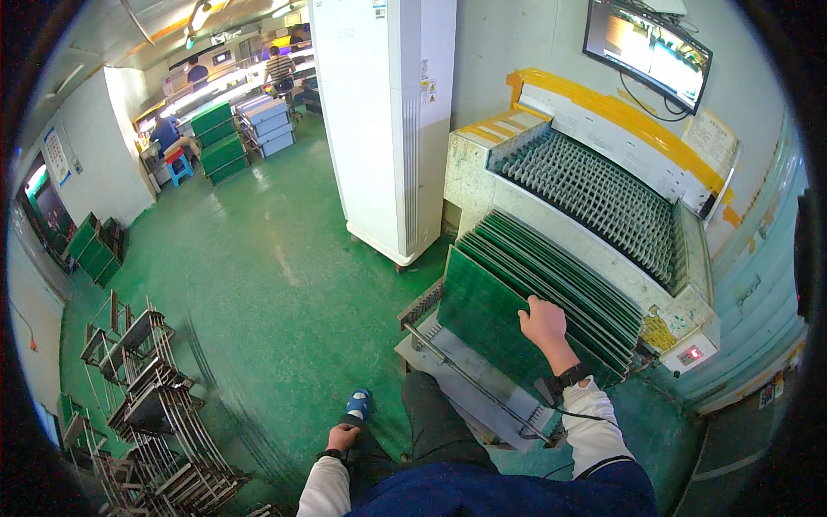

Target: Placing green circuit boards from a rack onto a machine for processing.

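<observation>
My right hand (544, 324) is closed over the upper edge of the nearest green board (482, 302), thumb and fingers bent round it. Behind that board, a row of similar green boards (560, 276) leans upright, closely spaced, in a metal rack (452, 362) with toothed side bars. The boards' lower edges are partly hidden by the front one. Down by my left leg, my left hand (343, 437) is loosely closed, with nothing visible in it. A dark band with a cable circles my right wrist.
A machine with a slotted roller bed (594, 198) stands beyond the rack. A tall white cabinet (370, 121) is left of it. Metal racks (159, 405) crowd the lower left floor. Green crates (220, 142) and seated people are farther back. A screen (648, 53) hangs on the wall.
</observation>
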Demonstrator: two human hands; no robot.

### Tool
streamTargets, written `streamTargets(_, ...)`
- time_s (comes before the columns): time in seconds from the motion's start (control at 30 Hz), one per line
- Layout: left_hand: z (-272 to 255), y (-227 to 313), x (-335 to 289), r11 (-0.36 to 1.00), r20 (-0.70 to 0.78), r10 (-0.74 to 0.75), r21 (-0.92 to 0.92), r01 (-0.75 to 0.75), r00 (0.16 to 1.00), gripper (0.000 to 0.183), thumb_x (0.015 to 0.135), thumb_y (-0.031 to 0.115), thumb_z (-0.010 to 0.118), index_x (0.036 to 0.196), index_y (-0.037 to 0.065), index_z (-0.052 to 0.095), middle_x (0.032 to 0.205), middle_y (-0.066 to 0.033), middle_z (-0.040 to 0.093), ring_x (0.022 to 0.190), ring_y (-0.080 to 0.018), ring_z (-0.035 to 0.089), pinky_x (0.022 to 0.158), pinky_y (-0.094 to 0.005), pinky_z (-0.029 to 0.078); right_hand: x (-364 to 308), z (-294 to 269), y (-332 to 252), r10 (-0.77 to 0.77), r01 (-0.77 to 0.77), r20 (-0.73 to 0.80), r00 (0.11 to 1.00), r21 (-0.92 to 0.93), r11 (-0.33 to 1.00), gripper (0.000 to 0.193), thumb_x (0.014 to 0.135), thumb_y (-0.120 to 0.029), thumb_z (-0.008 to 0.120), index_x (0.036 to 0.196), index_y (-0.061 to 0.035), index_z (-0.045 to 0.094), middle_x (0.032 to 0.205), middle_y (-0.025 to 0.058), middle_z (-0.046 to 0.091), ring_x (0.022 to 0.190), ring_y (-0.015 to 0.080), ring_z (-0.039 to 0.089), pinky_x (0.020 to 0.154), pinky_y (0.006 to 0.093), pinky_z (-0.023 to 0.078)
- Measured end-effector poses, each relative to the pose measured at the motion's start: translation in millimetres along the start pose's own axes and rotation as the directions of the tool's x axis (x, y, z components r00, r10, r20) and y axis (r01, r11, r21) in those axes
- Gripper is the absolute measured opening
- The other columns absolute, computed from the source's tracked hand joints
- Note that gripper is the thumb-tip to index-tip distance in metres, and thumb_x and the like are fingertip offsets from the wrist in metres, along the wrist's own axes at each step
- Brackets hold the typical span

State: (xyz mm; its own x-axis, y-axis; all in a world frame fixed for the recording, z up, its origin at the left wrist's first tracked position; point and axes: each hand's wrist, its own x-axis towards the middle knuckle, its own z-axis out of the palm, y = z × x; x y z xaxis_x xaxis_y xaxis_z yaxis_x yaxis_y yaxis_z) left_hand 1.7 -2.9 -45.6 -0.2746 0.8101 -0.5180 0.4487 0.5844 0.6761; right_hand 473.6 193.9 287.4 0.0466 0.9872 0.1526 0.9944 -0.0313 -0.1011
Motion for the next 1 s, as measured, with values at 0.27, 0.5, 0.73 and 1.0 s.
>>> streamTargets(0.27,-1,7,-5,1.000,0.008,-0.015,-0.025,0.015,1.000,0.032,0.068,0.028,0.069,0.087,0.002,0.067,0.082,-0.0107,0.067,0.074,-0.0185,0.063,0.069,-0.0304,0.050,0,2,2,-0.012,0.012,-0.015,1.000,-0.004,1.000,0.027,0.078,-0.029,0.059,0.086,-0.0038,0.053,0.075,0.0165,0.062,0.072,0.0342,0.061,0.063,0.0451,0.048)
streamTargets(0.5,-1,17,-9,0.999,0.010,-0.032,-0.040,0.032,0.999,0.032,0.067,0.025,0.069,0.088,0.001,0.067,0.081,-0.0103,0.067,0.074,-0.0181,0.063,0.068,-0.0299,0.050,0,2,5,-0.009,0.009,-0.016,1.000,-0.007,1.000,0.026,0.078,-0.029,0.059,0.085,-0.0038,0.053,0.074,0.0166,0.062,0.071,0.0341,0.061,0.063,0.0454,0.048)
streamTargets(0.73,4,-6,6,0.996,0.022,-0.057,-0.067,0.058,0.998,0.031,0.068,0.025,0.069,0.089,0.002,0.067,0.082,-0.0106,0.067,0.075,-0.0185,0.064,0.069,-0.0305,0.050,1,3,2,-0.010,0.010,-0.009,1.000,0.009,1.000,0.027,0.078,-0.029,0.059,0.087,-0.0038,0.054,0.075,0.0168,0.062,0.072,0.0341,0.061,0.064,0.0451,0.048)
streamTargets(1.0,5,-7,9,0.997,0.044,-0.056,-0.042,0.058,0.997,0.032,0.068,0.028,0.068,0.087,0.001,0.067,0.081,-0.0111,0.067,0.076,-0.0191,0.063,0.070,-0.0308,0.049,0,0,2,0.009,-0.009,0.002,1.000,0.012,1.000,0.027,0.078,-0.029,0.058,0.086,-0.0038,0.054,0.077,0.0170,0.062,0.074,0.0342,0.061,0.065,0.0454,0.048)
